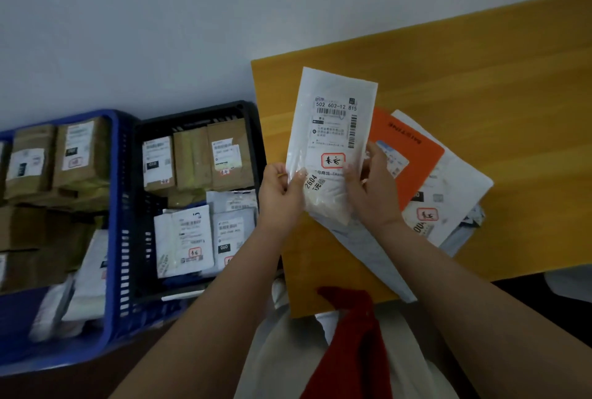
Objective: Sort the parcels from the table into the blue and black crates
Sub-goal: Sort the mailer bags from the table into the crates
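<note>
Parcel-sorting room: labelled parcels [191,240], crates [115,193]

Two crates [128,206] stand left of the table [480,94], parcels [448,181] on it.

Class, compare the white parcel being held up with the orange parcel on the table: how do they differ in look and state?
The white parcel is pale with a large printed label facing the camera; the orange parcel is bright orange with a small label. The white parcel is held by the left hand and right hand; the orange parcel lies on the table among other parcels. Both are flat mailers.
</note>
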`<state>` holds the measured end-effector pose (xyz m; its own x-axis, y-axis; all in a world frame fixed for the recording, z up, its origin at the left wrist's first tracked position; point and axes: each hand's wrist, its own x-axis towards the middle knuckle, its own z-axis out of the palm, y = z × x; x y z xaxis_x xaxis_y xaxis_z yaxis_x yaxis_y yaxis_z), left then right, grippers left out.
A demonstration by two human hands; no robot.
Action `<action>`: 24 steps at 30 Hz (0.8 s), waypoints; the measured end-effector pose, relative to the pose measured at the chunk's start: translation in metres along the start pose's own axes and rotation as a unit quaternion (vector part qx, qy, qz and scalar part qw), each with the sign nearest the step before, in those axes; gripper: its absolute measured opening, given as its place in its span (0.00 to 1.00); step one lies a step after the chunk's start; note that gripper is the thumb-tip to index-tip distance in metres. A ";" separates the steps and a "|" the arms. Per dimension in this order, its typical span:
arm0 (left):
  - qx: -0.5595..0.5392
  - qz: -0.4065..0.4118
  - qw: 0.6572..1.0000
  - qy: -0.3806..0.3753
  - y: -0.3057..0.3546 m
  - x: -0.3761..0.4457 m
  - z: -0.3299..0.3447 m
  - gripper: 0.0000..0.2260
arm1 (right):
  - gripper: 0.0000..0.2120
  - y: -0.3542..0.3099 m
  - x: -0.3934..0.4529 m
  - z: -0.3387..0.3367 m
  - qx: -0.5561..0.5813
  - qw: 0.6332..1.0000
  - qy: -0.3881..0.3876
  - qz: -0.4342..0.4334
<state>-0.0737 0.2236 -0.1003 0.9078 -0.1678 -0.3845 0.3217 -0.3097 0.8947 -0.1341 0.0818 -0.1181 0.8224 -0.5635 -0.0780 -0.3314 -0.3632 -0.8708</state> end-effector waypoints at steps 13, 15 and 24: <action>0.182 -0.021 0.982 0.055 -0.075 -0.003 -0.113 0.18 | 0.28 -0.011 -0.031 0.122 -0.104 0.984 -0.147 -0.015; 0.214 -0.036 0.975 0.055 -0.090 -0.005 -0.135 0.24 | 0.27 -0.013 -0.037 0.147 -0.149 0.966 -0.206 -0.042; 0.279 -0.136 0.951 -0.005 -0.145 -0.002 -0.211 0.27 | 0.24 -0.015 -0.065 0.224 -0.285 0.890 -0.356 -0.023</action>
<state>-0.0653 0.4659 -0.1812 0.8080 -0.0192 -0.5888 0.3484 -0.7905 0.5038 -0.0789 0.2897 -0.2086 0.8585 0.0004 -0.5129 -0.3042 -0.8047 -0.5099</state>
